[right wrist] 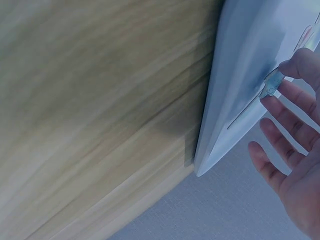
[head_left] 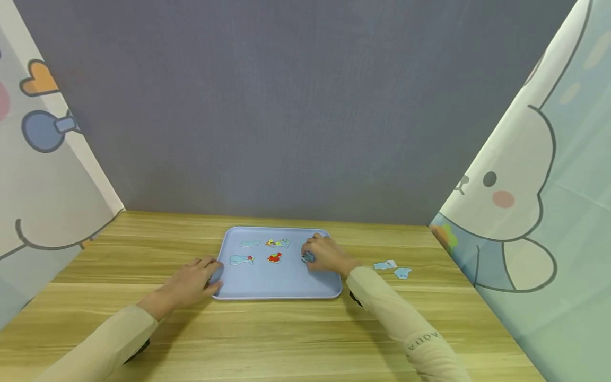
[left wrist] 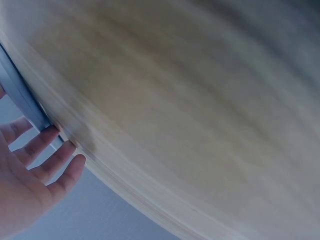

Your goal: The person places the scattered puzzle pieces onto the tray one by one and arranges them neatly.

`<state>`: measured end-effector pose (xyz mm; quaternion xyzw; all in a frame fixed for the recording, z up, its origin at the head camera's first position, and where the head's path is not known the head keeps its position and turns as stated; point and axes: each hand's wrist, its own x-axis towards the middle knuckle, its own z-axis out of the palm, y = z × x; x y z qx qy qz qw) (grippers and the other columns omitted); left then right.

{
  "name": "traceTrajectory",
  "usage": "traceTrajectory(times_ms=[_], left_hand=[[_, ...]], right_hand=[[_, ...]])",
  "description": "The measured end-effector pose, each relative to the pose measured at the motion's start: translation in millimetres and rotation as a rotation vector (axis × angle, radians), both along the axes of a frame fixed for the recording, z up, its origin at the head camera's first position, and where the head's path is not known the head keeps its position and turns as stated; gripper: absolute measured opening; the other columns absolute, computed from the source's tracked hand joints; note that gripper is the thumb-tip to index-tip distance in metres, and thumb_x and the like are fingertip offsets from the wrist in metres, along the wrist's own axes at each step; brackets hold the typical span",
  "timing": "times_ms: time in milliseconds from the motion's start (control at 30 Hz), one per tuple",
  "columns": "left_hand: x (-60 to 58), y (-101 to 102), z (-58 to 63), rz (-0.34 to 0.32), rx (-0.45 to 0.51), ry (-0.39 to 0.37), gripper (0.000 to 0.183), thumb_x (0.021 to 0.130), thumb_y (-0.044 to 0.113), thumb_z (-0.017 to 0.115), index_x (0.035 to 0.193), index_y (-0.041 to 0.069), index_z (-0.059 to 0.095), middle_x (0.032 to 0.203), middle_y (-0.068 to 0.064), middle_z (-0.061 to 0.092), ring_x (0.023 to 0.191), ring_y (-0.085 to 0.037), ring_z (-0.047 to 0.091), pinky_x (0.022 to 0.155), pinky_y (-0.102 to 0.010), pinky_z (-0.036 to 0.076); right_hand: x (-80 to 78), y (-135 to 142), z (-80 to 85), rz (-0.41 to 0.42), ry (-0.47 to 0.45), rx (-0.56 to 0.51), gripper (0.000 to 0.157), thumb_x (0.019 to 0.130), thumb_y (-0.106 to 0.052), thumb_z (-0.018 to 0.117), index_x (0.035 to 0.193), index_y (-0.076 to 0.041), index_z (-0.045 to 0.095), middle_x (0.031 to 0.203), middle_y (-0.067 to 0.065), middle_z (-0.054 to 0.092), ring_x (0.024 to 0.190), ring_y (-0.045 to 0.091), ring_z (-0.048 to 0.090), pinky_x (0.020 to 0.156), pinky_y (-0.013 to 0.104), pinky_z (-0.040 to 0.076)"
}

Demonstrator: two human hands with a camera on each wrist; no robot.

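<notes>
A pale blue tray [head_left: 277,284] lies on the wooden table. My left hand [head_left: 188,281] rests at its left edge, and the left wrist view shows the fingers [left wrist: 55,162] extended by the rim. Over the tray's right side, my right hand [head_left: 326,254] pinches a small light-blue cut-out piece [right wrist: 272,82] between thumb and fingers. Several flat cut-outs lie in the tray's left and middle: a plain blue one [head_left: 250,244], a blue one with a red spot [head_left: 241,260], a red one [head_left: 274,258] and a yellow-and-blue one [head_left: 281,243].
Two more light-blue cut-outs, one [head_left: 384,265] beside the other [head_left: 402,273], lie on the table right of the tray, near my right sleeve. A grey panel [head_left: 277,116] stands behind the table. Cartoon-printed sheets [head_left: 506,170] flank both sides.
</notes>
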<state>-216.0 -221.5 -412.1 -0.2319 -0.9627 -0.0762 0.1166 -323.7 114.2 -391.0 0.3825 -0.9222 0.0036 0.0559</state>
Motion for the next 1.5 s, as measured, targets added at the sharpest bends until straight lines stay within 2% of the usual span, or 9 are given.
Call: traceTrajectory(times_ms=[667, 1000, 1267, 1500], left_hand=[[0.5, 0.1, -0.3, 0.013, 0.004, -0.001, 0.042, 0.084, 0.031, 0.064, 0.116, 0.004, 0.058, 0.117, -0.016, 0.055, 0.102, -0.039, 0.056, 0.077, -0.057, 0.048], [0.1, -0.7, -1.0, 0.011, 0.010, -0.006, 0.042, 0.083, 0.031, 0.065, 0.115, 0.004, 0.058, 0.117, -0.015, 0.055, 0.101, -0.038, 0.056, 0.076, -0.055, 0.049], [-0.3, -0.7, -1.5, 0.013, 0.009, -0.009, 0.043, 0.084, 0.031, 0.064, 0.116, 0.004, 0.058, 0.117, -0.015, 0.054, 0.102, -0.039, 0.056, 0.077, -0.055, 0.049], [-1.0, -1.0, -1.7, 0.010, 0.012, -0.005, 0.043, 0.084, 0.031, 0.064, 0.116, 0.004, 0.058, 0.117, -0.016, 0.054, 0.102, -0.039, 0.056, 0.076, -0.056, 0.049]], right_hand=[[-1.0, -3.3, -3.2, -0.010, 0.028, 0.043, 0.020, 0.076, -0.028, 0.069, 0.094, -0.021, 0.067, 0.101, -0.005, 0.065, 0.096, 0.016, 0.052, 0.078, 0.035, 0.047], [0.7, 0.5, -0.7, -0.014, 0.001, 0.015, 0.027, 0.076, -0.027, 0.071, 0.101, -0.018, 0.068, 0.106, -0.003, 0.065, 0.101, 0.017, 0.052, 0.085, 0.039, 0.047], [3.6, 11.2, 6.6, -0.014, -0.005, -0.013, 0.032, 0.076, -0.028, 0.071, 0.104, -0.014, 0.067, 0.107, -0.001, 0.065, 0.102, 0.019, 0.053, 0.088, 0.041, 0.047], [5.0, 28.5, 9.0, -0.011, -0.031, -0.051, 0.027, 0.080, -0.025, 0.068, 0.104, -0.012, 0.066, 0.110, 0.002, 0.063, 0.110, 0.027, 0.053, 0.092, 0.046, 0.045]])
